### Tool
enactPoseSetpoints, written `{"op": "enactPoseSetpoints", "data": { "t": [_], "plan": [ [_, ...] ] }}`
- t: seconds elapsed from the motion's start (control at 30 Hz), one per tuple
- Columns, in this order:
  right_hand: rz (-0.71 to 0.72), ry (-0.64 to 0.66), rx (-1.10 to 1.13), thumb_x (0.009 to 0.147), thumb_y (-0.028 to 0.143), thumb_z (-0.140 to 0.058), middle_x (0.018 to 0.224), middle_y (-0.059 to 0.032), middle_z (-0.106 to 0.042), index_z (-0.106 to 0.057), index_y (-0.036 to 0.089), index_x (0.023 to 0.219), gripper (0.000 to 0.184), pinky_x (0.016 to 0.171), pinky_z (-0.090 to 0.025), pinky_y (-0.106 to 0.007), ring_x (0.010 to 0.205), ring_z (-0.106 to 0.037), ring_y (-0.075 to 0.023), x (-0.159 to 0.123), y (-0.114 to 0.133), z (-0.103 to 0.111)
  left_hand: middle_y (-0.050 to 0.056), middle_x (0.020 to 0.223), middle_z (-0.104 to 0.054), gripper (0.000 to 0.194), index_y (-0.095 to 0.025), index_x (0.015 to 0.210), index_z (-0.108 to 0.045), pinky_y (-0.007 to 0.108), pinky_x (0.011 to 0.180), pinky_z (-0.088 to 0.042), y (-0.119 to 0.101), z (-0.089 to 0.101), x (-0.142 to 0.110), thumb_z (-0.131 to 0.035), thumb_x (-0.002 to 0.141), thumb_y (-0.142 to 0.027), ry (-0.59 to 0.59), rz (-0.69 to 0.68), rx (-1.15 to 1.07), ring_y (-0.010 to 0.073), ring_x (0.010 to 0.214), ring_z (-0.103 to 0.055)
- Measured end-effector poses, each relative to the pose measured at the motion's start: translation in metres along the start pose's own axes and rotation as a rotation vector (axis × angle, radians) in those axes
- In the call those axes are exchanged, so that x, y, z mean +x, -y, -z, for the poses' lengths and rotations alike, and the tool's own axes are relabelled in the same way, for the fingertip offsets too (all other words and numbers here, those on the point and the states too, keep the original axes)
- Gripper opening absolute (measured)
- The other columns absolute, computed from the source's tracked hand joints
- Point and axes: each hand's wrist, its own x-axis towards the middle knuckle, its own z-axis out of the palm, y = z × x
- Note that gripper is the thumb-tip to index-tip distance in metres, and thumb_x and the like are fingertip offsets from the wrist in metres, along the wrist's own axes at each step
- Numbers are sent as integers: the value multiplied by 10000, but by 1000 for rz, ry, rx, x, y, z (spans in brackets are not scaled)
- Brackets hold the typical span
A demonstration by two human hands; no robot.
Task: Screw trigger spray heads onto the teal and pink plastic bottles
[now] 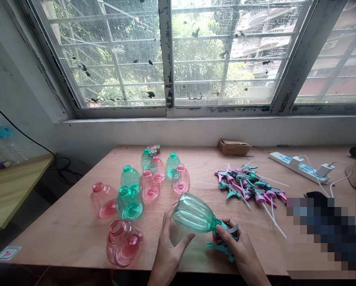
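Right hand [239, 244] grips green bottle [194, 214] at neck, with spray head [218, 248], lower centre of frame. Left hand [169, 244] curves loosely by base, thumb spread; contact unclear. Bottle probably light, squeezable, slippery; surest hold at neck. Beyond: other bottles [131, 206] left of centre, loose spray heads [259, 198] right.

Plain indoor workspace by a window; whether it belongs to a home or a small workshop cannot be told.
A wooden surface [76, 238] stands by a pale wall [189, 133], under a wide, barred window [130, 59] with chipped paint on its frame [167, 67] and greenery outside. It serves as a workbench: pink and green plastic bottles [130, 208] stand grouped at left, spray tops [249, 182] lie heaped at right, near a white power strip [305, 170] with chargers plugged in.
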Motion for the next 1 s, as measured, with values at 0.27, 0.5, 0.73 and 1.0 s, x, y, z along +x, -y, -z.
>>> {"op": "enactPoseSetpoints", "data": {
  "t": [0.27,0.5,0.73,1.0],
  "plan": [
    [2,80,-26,794,527,-740,653,2,-655,-688,174,898,372,626,-532,-304,604,-637,-180,0,-6,-1,91,1422,-550,731,-259,1379,-450,493,1176,-322,10,-4,5,-808,756,-391,-92,45,-78,330,1379,-451],
    [8,40,3,793,528,-743,650,-15,-667,-661,172,827,367,612,-515,-294,597,-639,-185,3,-5,4,76,1492,-469,782,-295,1404,-449,503,1207,-259,2,-6,2,-833,727,-376,-100,-32,88,339,1437,-364],
    [-6,40,-33,777,529,-756,605,5,-639,-667,174,855,374,603,-516,-301,582,-611,-183,3,-6,2,113,1478,-497,703,-248,1375,-456,505,1182,-297,7,-5,5,-796,775,-386,-104,14,-37,340,1407,-413],
    [11,37,-33,776,515,-762,626,1,-651,-657,176,834,360,607,-524,-312,585,-628,-188,3,-5,1,72,1443,-546,809,-294,1418,-427,473,1192,-296,4,-5,2,-840,724,-352,-47,30,-37,323,1400,-429]
  ]
}}
